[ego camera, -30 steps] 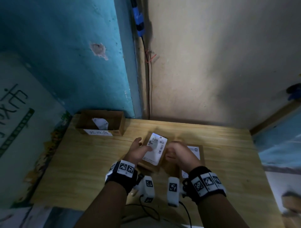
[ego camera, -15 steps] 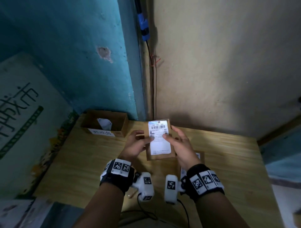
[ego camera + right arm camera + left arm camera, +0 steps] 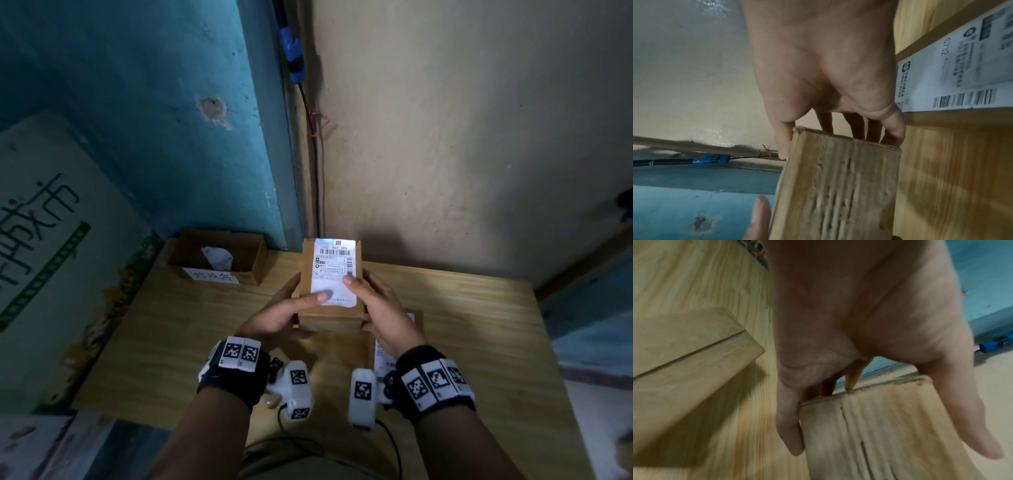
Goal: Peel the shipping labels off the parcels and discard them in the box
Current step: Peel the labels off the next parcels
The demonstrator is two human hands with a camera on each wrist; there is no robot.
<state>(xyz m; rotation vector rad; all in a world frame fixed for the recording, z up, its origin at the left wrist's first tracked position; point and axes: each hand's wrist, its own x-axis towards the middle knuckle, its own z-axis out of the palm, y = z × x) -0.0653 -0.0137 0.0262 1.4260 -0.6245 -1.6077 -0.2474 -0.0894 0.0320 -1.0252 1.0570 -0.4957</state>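
Cardboard, brown and flat, the small parcel [image 3: 329, 310] is gripped above the pale wooden table [image 3: 479, 342] by the left hand [image 3: 274, 317] and right hand [image 3: 387, 308], thumbs on its white printed shipping label [image 3: 334, 270]. Peeling seems about to start: a fingertip must lift a corner. Beyond waits the open brown cardboard box [image 3: 260, 260].

Small brown corrugated cardboard parcel [image 3: 306, 274]: matt, edges rough and frayed, flute ridges showing through the underside in both wrist views. White paper shipping label [image 3: 334, 270] on its face: smooth, faint sheen along the top edge. Pale wooden table [image 3: 191, 329]: visible grain, satin finish. Open brown cardboard box [image 3: 258, 262] at 10 o'clock: matt, crumpled white paper [image 3: 217, 257] inside. Beige plastered wall [image 3: 462, 137] at 12 o'clock: matt, slightly rough. Teal painted wall [image 3: 154, 102] at 11 o'clock: chipped patch.
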